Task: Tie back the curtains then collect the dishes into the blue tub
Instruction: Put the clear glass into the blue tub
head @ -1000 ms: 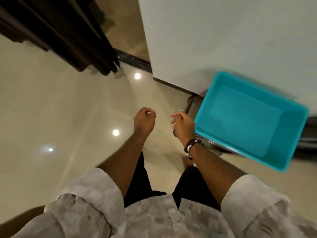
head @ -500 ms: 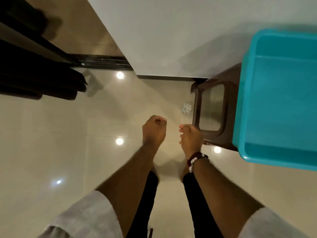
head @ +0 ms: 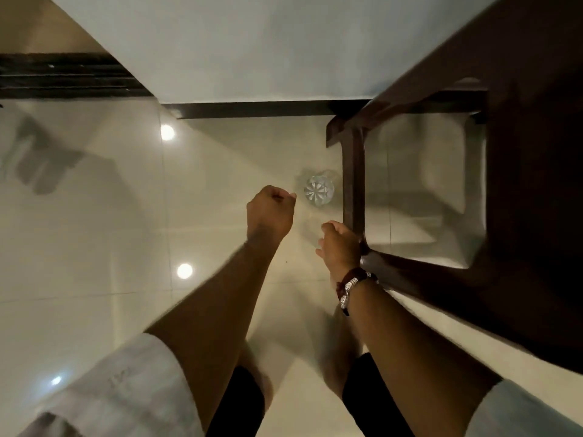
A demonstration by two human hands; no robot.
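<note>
Gone from view, the tub; both arms drop toward the glass (head: pixel 319 190) ahead on the floor. Left hand (head: pixel 269 214) nearer, fisted, empty; right hand (head: pixel 340 246) loosely curled, empty.

Domestic interior, seen from my standing position. Glossy cream floor tiles (head: pixel 94 247) mirror ceiling spotlights (head: pixel 167 132). A white wall (head: pixel 252 42) with dark skirting (head: pixel 252 109) lies ahead of my grips; a dark sliding-door track (head: pixel 63 75) lies ahead to their left. A brown plastic stool (head: pixel 520 184) stands to their right, with a cut-glass tumbler (head: pixel 318 189) on the floor just beside it.
</note>
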